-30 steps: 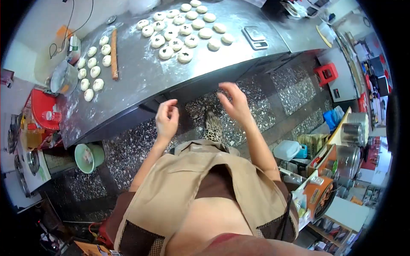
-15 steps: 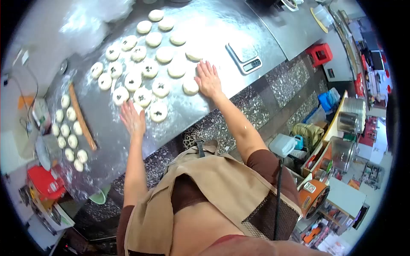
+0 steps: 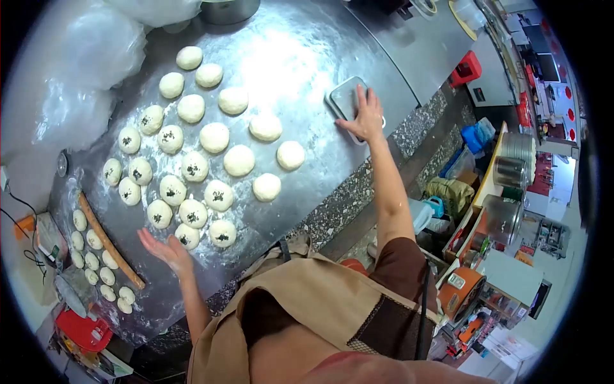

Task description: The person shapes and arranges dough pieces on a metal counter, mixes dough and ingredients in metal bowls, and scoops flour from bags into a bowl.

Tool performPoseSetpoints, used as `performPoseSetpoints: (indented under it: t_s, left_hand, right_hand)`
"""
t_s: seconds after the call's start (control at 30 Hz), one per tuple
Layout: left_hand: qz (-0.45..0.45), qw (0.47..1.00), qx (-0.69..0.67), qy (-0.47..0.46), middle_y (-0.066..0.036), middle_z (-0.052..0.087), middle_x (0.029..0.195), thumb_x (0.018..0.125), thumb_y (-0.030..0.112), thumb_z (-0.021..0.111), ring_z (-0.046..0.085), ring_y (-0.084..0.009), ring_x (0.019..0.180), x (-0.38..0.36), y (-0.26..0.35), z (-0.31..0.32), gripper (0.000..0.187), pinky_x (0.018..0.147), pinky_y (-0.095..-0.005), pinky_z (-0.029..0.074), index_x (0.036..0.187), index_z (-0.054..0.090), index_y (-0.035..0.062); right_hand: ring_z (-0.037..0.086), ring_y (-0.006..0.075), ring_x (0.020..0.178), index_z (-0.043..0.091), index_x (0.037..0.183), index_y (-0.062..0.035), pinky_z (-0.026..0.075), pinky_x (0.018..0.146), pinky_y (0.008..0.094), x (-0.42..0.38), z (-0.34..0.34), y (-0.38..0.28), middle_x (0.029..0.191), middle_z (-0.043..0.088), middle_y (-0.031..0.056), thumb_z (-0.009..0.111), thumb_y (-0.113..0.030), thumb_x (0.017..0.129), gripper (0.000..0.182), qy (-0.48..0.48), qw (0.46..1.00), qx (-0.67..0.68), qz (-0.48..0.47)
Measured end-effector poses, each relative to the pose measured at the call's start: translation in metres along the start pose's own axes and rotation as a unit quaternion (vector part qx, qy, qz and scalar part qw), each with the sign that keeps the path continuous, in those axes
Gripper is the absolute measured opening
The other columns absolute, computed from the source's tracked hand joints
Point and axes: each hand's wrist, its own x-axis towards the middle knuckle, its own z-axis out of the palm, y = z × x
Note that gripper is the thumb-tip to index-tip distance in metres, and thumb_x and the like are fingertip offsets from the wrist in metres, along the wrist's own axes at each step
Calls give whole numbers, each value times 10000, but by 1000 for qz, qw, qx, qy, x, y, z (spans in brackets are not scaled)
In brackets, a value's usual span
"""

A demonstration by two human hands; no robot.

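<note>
My left hand (image 3: 171,255) is open beside the lower left edge of the dough rounds, its fingers stretched out over the table. A round dough bun topped with dark bits (image 3: 187,236) lies closest to its thumb. My right hand (image 3: 366,118) rests with spread fingers on the kitchen scale (image 3: 345,96), hiding the scale's display. Between the hands lie several white dough buns, some plain (image 3: 239,160) and others with dark specks on top (image 3: 219,195). One plain bun (image 3: 291,155) sits nearest the scale.
A wooden rolling pin (image 3: 109,238) lies on the floured metal table (image 3: 300,211), beside several smaller dough pieces (image 3: 91,260). Clear plastic bags (image 3: 89,57) and a metal pot (image 3: 230,11) are at the back left. Shelves with pots (image 3: 505,217) stand to the right.
My right hand has left the plain buns, uncovering one, and reached right onto the scale. My left hand has drawn back left from the speckled buns. The view has shifted.
</note>
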Motion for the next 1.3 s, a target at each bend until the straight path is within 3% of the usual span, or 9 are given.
performPoseSetpoints:
  t_s: [0.37, 0.53, 0.6, 0.63, 0.67, 0.7, 0.77, 1.2, 1.3]
  left_hand:
    - [27, 995, 95, 13, -240, 227, 1355, 867, 254, 457, 235, -361, 1248, 4, -37, 5, 574, 1016, -456, 187, 1307, 247, -50]
    - [-27, 994, -103, 0, -233, 277, 1321, 803, 170, 505, 238, -356, 1246, -4, -10, 24, 562, 1020, -446, 191, 1265, 301, -76]
    - [145, 979, 47, -133, -216, 327, 1290, 749, 123, 529, 297, -348, 1220, -20, 15, 25, 560, 1035, -421, 191, 1240, 345, -72]
    - [36, 973, 12, -229, -160, 375, 1271, 754, 229, 574, 348, -320, 1190, -47, 27, 40, 588, 1012, -448, 227, 1252, 370, -8]
    - [250, 947, -19, -202, -95, 360, 1308, 748, 358, 598, 352, -280, 1190, -40, 51, 42, 642, 1003, -471, 226, 1274, 373, 66]
    - [173, 856, 100, -477, -57, 324, 1351, 731, 438, 606, 326, -243, 1219, -15, 107, 34, 680, 1014, -471, 189, 1289, 373, 127]
    - [331, 898, 4, -289, -83, 290, 1376, 732, 483, 572, 323, -257, 1219, -29, 106, 70, 697, 973, -514, 242, 1292, 368, 122]
    - [229, 926, 87, -286, -51, 169, 1430, 773, 567, 459, 151, -213, 1314, -43, 42, 78, 734, 1050, -493, 68, 1363, 241, 189]
    - [127, 971, 14, -201, -119, 278, 1341, 740, 412, 584, 267, -301, 1223, -35, 39, 43, 693, 995, -495, 210, 1322, 315, 151]
  right_hand:
    - [334, 421, 1178, 158, 1380, -208, 299, 962, 482, 113, 2, 161, 1336, 254, 263, 726, -507, 529, 1066, 3, 1000, -27, 0]
    - [256, 422, 1236, 212, 1359, -81, 253, 988, 503, 97, -1, 37, 1363, 213, 267, 613, -391, 740, 801, 131, 984, 1, -118]
    - [214, 405, 1267, 224, 1342, -10, 193, 1017, 504, 26, 7, -56, 1379, 187, 260, 547, -351, 802, 715, 64, 982, 52, -172]
    - [190, 401, 1277, 215, 1344, -5, 158, 1026, 507, -12, -6, -111, 1382, 183, 257, 523, -354, 814, 705, 0, 979, 74, -191]
    - [166, 396, 1288, 206, 1346, 1, 123, 1036, 509, -36, -16, -152, 1385, 179, 253, 499, -357, 827, 695, -60, 972, 94, -209]
    - [166, 396, 1288, 206, 1346, 1, 123, 1036, 509, -43, -11, -166, 1385, 179, 253, 499, -357, 827, 695, -63, 968, 100, -221]
    - [123, 402, 1298, 189, 1352, 3, 89, 1040, 515, -55, 21, -187, 1389, 172, 249, 461, -378, 840, 693, -28, 984, 92, -148]
    - [136, 400, 1292, 239, 1346, -41, 83, 1030, 535, -111, 45, -246, 1402, 156, 217, 505, -343, 793, 684, -77, 977, 81, -181]
    - [213, 408, 1258, 308, 1310, -61, 180, 1012, 527, -109, 8, -289, 1370, 215, 221, 567, -250, 750, 646, 35, 962, 152, -224]
